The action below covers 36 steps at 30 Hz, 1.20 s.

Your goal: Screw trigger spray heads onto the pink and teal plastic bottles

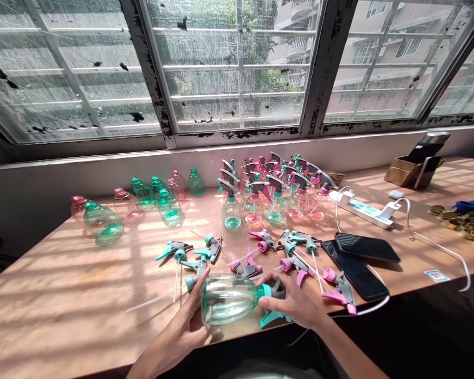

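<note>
A clear green spray bottle (227, 299) lies on its side at the near edge of the wooden table (63, 295). My left hand (191, 321) wraps round the bottle's base. My right hand (296, 302) grips the teal and grey trigger head (274, 305) sitting on the bottle's neck. Loose trigger heads (260, 252) in teal and pink, some with dip tubes, lie scattered just beyond my hands.
Assembled spray bottles (276, 195) stand grouped at the back centre. Empty green and pink bottles (142, 202) sit at the back left. Two phones (359, 258), a power strip (361, 209) with white cables, a phone stand (416, 163) and small brass parts (464, 221) occupy the right.
</note>
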Motion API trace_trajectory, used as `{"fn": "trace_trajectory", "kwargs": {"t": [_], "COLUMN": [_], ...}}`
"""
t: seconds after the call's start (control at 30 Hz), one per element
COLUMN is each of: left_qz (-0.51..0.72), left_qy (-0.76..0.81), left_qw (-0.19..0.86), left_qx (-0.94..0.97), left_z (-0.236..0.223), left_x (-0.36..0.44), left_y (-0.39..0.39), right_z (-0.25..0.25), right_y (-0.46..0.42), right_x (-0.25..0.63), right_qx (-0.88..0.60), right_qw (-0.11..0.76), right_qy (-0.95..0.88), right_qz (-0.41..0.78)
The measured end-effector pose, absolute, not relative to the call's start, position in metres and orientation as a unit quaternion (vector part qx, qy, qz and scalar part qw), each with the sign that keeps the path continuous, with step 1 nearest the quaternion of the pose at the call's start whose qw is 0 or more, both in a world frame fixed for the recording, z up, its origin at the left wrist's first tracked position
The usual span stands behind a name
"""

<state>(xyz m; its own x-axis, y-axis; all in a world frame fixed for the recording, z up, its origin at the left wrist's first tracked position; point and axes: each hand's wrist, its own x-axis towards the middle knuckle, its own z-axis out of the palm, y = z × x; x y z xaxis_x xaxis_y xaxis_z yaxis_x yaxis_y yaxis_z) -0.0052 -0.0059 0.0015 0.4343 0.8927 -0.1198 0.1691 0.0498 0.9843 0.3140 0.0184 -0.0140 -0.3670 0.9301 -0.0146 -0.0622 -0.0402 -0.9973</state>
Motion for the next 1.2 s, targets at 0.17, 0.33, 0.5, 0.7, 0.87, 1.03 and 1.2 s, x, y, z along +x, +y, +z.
{"fn": "trace_trajectory", "kwargs": {"t": [0.17,0.33,0.5,0.7,0.87,1.03,1.2], "left_qz": [0.294,0.29,0.329,0.328,0.288,0.263,0.282], "left_qy": [0.45,0.445,0.396,0.413,0.444,0.471,0.474], "left_qw": [0.553,0.552,0.575,0.562,0.525,0.524,0.532], "left_qx": [0.637,0.643,0.636,0.637,0.667,0.659,0.643], "left_z": [0.003,0.004,-0.012,-0.012,-0.003,0.003,0.005], "left_x": [-0.008,-0.01,-0.012,-0.009,-0.009,-0.01,-0.007], "left_y": [-0.006,-0.007,-0.008,-0.01,-0.011,-0.011,-0.009], "right_z": [-0.011,-0.01,-0.012,-0.011,-0.011,-0.009,-0.008], "right_y": [0.019,0.018,0.01,0.003,0.005,0.009,0.017], "right_x": [0.314,0.313,0.309,0.305,0.305,0.306,0.302], "right_qx": [-0.397,-0.402,-0.399,-0.4,-0.402,-0.401,-0.401], "right_qw": [0.411,0.407,0.4,0.399,0.407,0.419,0.432], "right_qy": [-0.56,-0.557,-0.545,-0.521,-0.512,-0.505,-0.494], "right_qz": [0.6,0.602,0.619,0.639,0.641,0.639,0.639]}}
